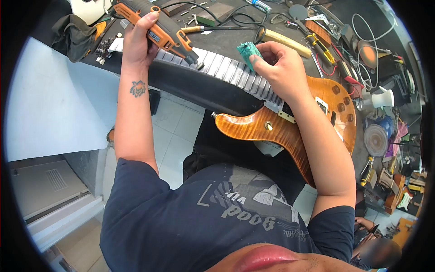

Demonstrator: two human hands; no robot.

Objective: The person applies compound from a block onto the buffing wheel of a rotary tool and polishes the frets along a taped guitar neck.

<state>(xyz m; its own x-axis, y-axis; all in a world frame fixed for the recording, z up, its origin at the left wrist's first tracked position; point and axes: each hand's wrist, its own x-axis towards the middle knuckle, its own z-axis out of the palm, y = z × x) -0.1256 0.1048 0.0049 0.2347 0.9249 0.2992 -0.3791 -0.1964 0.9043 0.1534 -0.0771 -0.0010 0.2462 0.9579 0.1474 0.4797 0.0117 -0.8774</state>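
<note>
My left hand [141, 34] is closed around an orange and black rotary tool [165, 36]. The tool's small dark wheel tip is at or just above the fretted neck [217, 65], whose fretboard looks silvery between the frets; contact is unclear. A crumpled green piece [248, 53], perhaps cloth or polishing compound, is pinched in my right hand [278, 63] above the upper part of the neck, near the body. The glossy amber guitar body [253, 124] lies to the right, partly under my right forearm, with knobs and a switch showing.
Behind the neck, the dark workbench [226, 38] bears a wooden stick [287, 43], black cables, and yellow-black pliers [317, 45]. A dark cloth [74, 36] lies at the left. Several tools crowd the right side. Another person [376, 249] is at the lower right.
</note>
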